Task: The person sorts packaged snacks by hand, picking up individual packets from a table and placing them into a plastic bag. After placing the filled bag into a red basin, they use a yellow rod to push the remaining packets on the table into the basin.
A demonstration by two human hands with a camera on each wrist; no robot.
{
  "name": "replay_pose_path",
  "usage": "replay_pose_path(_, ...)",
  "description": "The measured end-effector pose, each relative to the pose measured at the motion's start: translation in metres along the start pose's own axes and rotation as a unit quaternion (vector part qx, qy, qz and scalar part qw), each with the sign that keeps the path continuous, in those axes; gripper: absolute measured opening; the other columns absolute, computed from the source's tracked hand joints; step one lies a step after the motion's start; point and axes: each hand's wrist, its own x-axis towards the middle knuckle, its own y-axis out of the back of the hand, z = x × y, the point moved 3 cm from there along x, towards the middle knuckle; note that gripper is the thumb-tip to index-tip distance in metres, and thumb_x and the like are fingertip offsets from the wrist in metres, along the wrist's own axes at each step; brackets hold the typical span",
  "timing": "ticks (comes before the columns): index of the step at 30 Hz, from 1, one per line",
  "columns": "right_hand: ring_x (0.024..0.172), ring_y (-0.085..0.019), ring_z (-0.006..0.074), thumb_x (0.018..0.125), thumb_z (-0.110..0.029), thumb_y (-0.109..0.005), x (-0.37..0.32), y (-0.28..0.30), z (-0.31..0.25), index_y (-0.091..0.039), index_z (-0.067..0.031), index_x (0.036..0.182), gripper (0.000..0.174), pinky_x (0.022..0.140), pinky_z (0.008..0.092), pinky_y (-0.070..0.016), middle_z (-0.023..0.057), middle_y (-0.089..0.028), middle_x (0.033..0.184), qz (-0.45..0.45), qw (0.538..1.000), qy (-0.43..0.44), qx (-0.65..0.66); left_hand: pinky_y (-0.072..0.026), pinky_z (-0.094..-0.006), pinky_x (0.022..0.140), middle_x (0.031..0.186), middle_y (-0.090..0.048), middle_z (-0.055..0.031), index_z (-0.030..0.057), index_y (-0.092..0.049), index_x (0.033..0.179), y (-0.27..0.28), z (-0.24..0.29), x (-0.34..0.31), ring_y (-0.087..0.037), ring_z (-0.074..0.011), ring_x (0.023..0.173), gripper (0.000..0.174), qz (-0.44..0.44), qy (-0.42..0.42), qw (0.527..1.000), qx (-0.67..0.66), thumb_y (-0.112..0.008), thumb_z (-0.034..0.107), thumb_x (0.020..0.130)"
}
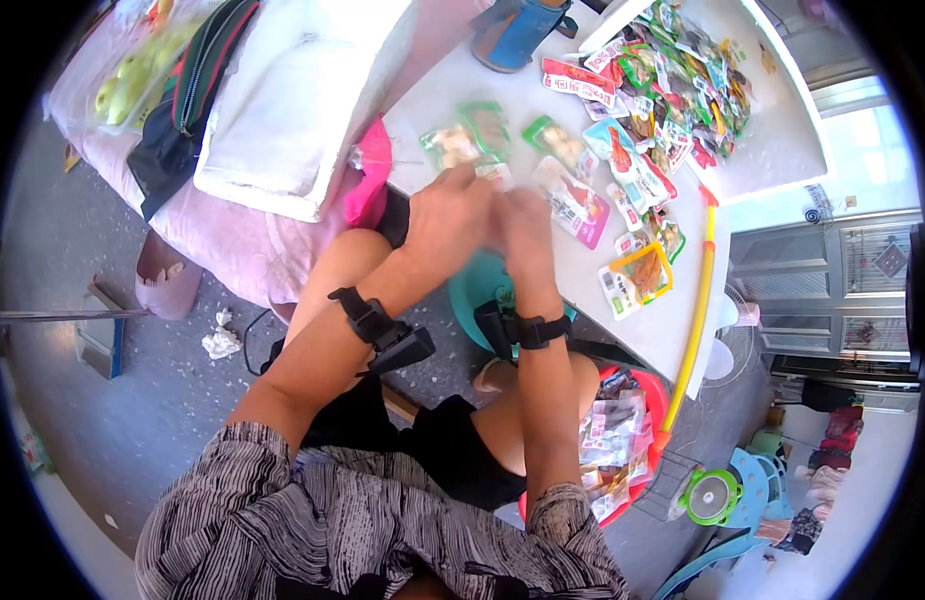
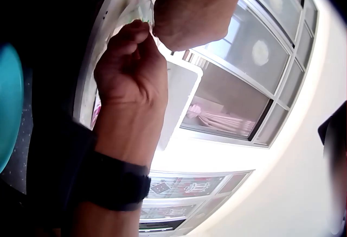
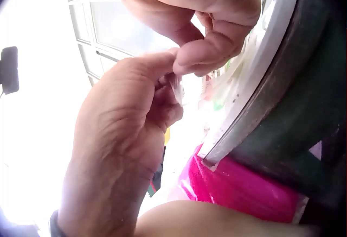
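Note:
Both hands meet above the near edge of the white table (image 1: 617, 305). The left hand (image 1: 444, 222) pinches a thin clear plastic packet (image 3: 177, 87), its fingers bent. Against it, the right hand (image 1: 525, 235) has thumb and fingers closed on the same plastic; the hands hide most of it. In the left wrist view the left hand (image 2: 195, 11) is at the top and the right hand (image 2: 130, 74) below. In the right wrist view the right hand (image 3: 190, 9) is above the left hand (image 3: 116, 134). Food packets (image 1: 457, 148) lie just beyond the fingers.
A heap of colourful packets (image 1: 672, 90) fills a white tray (image 1: 797, 100) at the right. A yellow and red tube (image 1: 700, 300) runs along the table edge. Below are a teal basin (image 1: 472, 300) and a red basin (image 1: 659, 400) of packets. A white foam box (image 1: 272, 130) stands left.

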Motion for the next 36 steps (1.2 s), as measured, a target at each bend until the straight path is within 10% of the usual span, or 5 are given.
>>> replay_pose_path(3, 0.065, -0.063, 0.018, 0.083, -0.009, -0.059, 0.018, -0.01, 0.005, -0.063, 0.0034, 0.085, 0.013, 0.056, 0.0276, -0.0483, 0.009, -0.062, 0.066, -0.032, 0.685, 0.39, -0.614, -0.047, -0.0436, 0.057, 0.077, -0.054, -0.0129, 0.0039, -0.06, 0.089, 0.002, 0.006, 0.001, -0.059, -0.0343, 0.071, 0.011, 0.02, -0.007, 1.0, -0.006, -0.06, 0.004, 0.078)
replay_pose_path(9, 0.064, -0.061, 0.0146, 0.088, -0.013, -0.055, 0.012, -0.014, 0.004, -0.067, -0.0016, 0.095, 0.018, 0.055, 0.0255, -0.0474, 0.0027, -0.066, 0.072, -0.1, 0.991, -0.008, 0.088, -0.0476, -0.0438, 0.062, 0.085, -0.056, -0.014, 0.0025, -0.058, 0.087, 0.007, 0.004, 0.005, -0.058, -0.0355, 0.079, 0.01, 0.026, 0.01, 1.0, -0.004, -0.06, 0.003, 0.077)
replay_pose_path(19, 0.06, -0.061, 0.0178, 0.085, -0.015, -0.059, 0.061, 0.094, -0.03, -0.066, 0.0028, 0.093, 0.021, 0.052, 0.0309, -0.0458, 0.0111, -0.068, 0.073, 0.137, 0.958, 0.192, -0.161, -0.0462, -0.0471, 0.073, 0.094, -0.061, -0.0176, 0.0005, -0.052, 0.084, -0.011, -0.016, 0.001, -0.056, -0.0356, 0.087, 0.008, -0.041, 0.02, 0.995, 0.09, -0.058, 0.004, 0.079)
replay_pose_path(28, 0.095, -0.059, 0.0293, 0.062, -0.027, -0.074, 0.193, 0.142, 0.042, -0.057, -0.0117, 0.115, 0.058, 0.101, 0.0464, -0.0378, 0.0111, -0.063, 0.094, 0.048, 0.618, 0.32, -0.716, -0.0453, -0.0451, 0.07, 0.076, -0.063, -0.0158, 0.0027, -0.051, 0.082, -0.014, -0.024, 0.002, -0.059, -0.0338, 0.079, 0.009, -0.077, 0.042, 0.988, 0.13, -0.057, 0.009, 0.081)
replay_pose_path(36, 0.094, -0.061, 0.036, 0.063, -0.039, -0.076, 0.124, 0.105, -0.033, -0.064, 0.0011, 0.093, 0.052, 0.088, 0.042, -0.0454, 0.0211, -0.066, 0.092, 0.113, 0.796, 0.126, -0.581, -0.0442, -0.0454, 0.071, 0.078, -0.063, -0.0161, 0.0027, -0.053, 0.086, -0.007, -0.018, 0.004, -0.059, -0.0338, 0.079, 0.011, -0.065, 0.019, 0.989, 0.134, -0.06, 0.009, 0.079)
